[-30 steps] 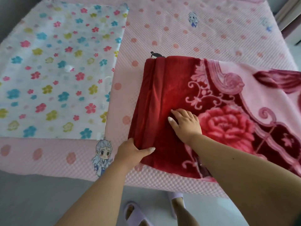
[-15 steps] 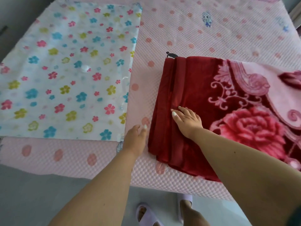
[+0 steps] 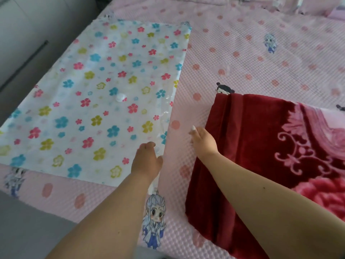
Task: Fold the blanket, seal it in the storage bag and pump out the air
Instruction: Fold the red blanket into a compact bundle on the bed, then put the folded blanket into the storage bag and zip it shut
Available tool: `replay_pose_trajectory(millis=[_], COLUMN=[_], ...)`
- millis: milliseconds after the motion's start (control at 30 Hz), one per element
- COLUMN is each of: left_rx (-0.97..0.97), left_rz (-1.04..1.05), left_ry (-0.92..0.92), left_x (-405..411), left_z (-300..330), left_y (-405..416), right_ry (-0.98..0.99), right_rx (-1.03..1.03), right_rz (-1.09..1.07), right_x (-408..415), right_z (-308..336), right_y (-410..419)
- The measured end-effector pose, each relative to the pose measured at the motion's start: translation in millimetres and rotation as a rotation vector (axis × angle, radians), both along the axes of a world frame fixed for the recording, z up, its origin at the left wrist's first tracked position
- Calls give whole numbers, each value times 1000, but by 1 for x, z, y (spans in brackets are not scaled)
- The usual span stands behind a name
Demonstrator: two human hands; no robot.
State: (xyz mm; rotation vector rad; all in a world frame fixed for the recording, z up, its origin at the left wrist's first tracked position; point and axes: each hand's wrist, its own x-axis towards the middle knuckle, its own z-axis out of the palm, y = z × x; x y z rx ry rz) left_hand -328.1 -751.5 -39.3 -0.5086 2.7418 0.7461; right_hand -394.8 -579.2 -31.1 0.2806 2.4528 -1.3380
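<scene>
Pink bed [image 3: 242,58]: our open left hand [image 3: 147,161] touches the bag [image 3: 93,90]; open right hand [image 3: 202,139] nears the blanket [image 3: 252,137] beside it.

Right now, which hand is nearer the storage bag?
The left hand. It rests on the near right corner of the flowered storage bag. The right hand is over the pink bedsheet, at the edge of the red blanket, apart from the bag.

Blanket [image 3: 252,146]: dark red w/ pink floral pattern, folded, flat on bed, right side. Storage bag [image 3: 97,101]: clear plastic w/ coloured flowers, white round valve [image 3: 120,97] mid, flat, empty, just left of blanket.
</scene>
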Motion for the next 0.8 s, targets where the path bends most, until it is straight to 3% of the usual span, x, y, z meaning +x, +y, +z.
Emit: replay_pose_trajectory(millis=[67,167,333,467,567,700,800], left_rx=[-137,-360,-494,-452,-364,-262,-237], left_rz=[-45,-117,-111,-76,23,135,49], left_ry=[-7,-176,-453,-561,-481,-450,-353], left_x=[-4,-1,4,31,62,82,75], left_z=[-9,-24,-46,-71,-89,-87,-63], left_y=[-20,-71,-155,-190,-188,-158,-137], right_ry=[-159,-301,-322,-184,-192,-33,100], right_rx=[17,23,-73,-92,-95,56,400], right_rz=[-18,-89,-91,-215,-201,-27,56], right_x=[-10,-13,8,-4,-26,-68,-96], right_z=[-14,-35,-65,-76,-80,-81,-70], right_y=[-18,-48,-117,-150,-160,-175,-172])
